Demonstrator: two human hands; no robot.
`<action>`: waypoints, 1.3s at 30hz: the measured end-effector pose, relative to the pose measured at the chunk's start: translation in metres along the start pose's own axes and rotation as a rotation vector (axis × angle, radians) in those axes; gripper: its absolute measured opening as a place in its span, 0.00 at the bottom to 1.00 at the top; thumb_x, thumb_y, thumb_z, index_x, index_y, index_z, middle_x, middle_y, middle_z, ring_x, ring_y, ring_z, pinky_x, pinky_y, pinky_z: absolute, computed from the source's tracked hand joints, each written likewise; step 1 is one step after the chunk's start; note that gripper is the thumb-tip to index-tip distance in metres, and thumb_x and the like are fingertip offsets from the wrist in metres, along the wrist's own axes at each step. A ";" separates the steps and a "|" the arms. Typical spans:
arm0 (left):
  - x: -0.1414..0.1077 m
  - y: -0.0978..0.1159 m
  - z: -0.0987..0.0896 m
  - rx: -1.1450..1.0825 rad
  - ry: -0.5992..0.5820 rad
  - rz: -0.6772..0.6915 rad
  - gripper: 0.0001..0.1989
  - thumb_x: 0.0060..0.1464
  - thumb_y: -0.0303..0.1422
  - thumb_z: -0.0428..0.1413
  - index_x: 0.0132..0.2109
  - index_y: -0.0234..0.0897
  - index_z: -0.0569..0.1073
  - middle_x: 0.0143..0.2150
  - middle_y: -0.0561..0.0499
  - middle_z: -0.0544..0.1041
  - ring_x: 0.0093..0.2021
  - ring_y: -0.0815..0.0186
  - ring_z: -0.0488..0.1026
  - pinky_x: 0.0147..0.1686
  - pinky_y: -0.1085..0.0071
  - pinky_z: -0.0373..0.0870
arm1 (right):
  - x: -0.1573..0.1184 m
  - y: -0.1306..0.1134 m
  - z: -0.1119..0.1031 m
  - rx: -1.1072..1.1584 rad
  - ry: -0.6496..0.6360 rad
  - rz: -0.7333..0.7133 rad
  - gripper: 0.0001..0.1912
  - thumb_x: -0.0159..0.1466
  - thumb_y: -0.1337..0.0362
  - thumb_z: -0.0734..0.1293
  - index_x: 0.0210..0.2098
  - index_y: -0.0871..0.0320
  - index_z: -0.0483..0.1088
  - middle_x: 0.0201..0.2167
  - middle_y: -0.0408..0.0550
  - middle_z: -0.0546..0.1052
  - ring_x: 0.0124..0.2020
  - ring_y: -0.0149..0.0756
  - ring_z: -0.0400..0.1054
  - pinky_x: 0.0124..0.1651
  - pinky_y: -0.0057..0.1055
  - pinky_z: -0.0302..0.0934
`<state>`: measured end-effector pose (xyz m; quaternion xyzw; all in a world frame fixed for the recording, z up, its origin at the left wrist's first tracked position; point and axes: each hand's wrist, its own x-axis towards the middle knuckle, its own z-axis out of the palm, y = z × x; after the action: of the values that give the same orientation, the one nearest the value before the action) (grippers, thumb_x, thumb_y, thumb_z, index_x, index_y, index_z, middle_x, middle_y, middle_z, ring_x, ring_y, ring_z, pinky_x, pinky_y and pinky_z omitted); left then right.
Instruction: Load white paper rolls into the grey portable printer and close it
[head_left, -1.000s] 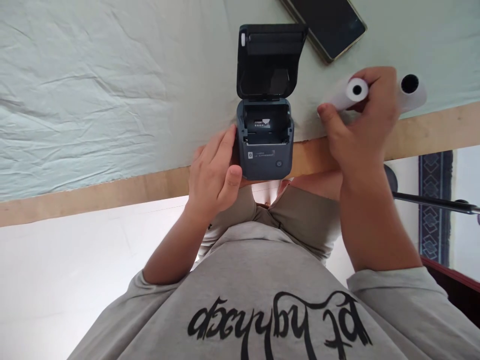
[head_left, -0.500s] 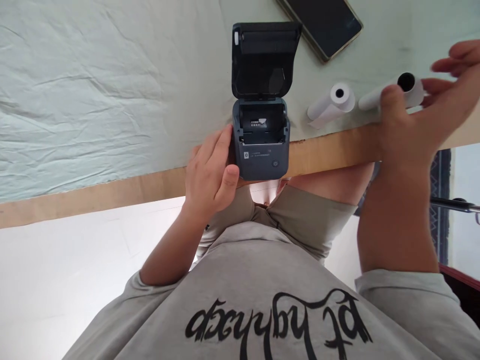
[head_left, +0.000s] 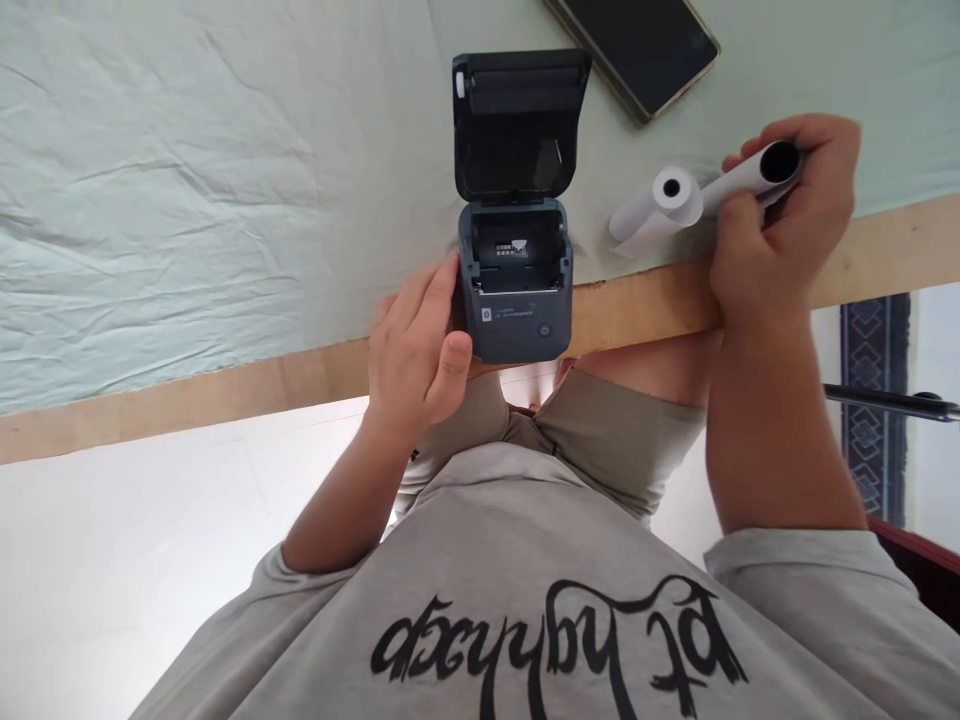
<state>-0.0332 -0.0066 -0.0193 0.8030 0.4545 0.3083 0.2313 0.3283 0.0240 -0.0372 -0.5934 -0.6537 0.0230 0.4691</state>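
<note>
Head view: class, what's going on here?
The person's left hand rests against the side of a dark blue-grey plastic printer-like device, whose black lid stands open. The right hand grips a wide-cored white cylindrical paper roll. Close beside it, a narrow-cored white paper roll lies on the pale green cloth. A black rectangular phone lies beyond the rolls.

I see a phone (head_left: 645, 55) (screen dark) at my one o'clock, a rug (head_left: 874, 455) at three.
</note>
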 end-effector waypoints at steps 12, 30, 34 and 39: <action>0.001 0.003 -0.002 -0.005 -0.007 -0.005 0.39 0.72 0.57 0.29 0.72 0.40 0.65 0.65 0.38 0.75 0.64 0.50 0.73 0.57 0.59 0.66 | -0.001 0.001 0.004 0.000 0.060 0.247 0.42 0.45 0.83 0.67 0.57 0.53 0.61 0.45 0.43 0.69 0.36 0.25 0.64 0.36 0.27 0.58; -0.001 0.002 -0.004 -0.030 -0.042 -0.023 0.37 0.71 0.58 0.31 0.73 0.44 0.62 0.66 0.39 0.74 0.64 0.48 0.72 0.57 0.56 0.65 | 0.007 -0.151 0.025 -0.021 -0.354 -0.213 0.19 0.66 0.67 0.69 0.56 0.48 0.74 0.51 0.45 0.82 0.50 0.39 0.80 0.51 0.39 0.75; -0.002 0.002 -0.004 0.007 -0.044 0.008 0.37 0.72 0.56 0.31 0.73 0.41 0.62 0.66 0.37 0.74 0.63 0.48 0.73 0.55 0.56 0.66 | 0.016 -0.157 0.044 -0.065 -0.419 -0.112 0.14 0.62 0.71 0.70 0.45 0.51 0.71 0.49 0.40 0.83 0.48 0.40 0.80 0.49 0.40 0.76; -0.001 0.001 -0.004 0.020 -0.043 0.018 0.38 0.73 0.55 0.30 0.73 0.38 0.62 0.64 0.36 0.75 0.61 0.48 0.75 0.54 0.55 0.67 | 0.026 -0.158 0.049 -0.058 -0.535 -0.049 0.11 0.61 0.72 0.70 0.39 0.50 0.70 0.43 0.39 0.83 0.42 0.39 0.80 0.50 0.42 0.74</action>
<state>-0.0356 -0.0077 -0.0164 0.8158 0.4454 0.2885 0.2301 0.1809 0.0241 0.0434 -0.5633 -0.7691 0.1486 0.2629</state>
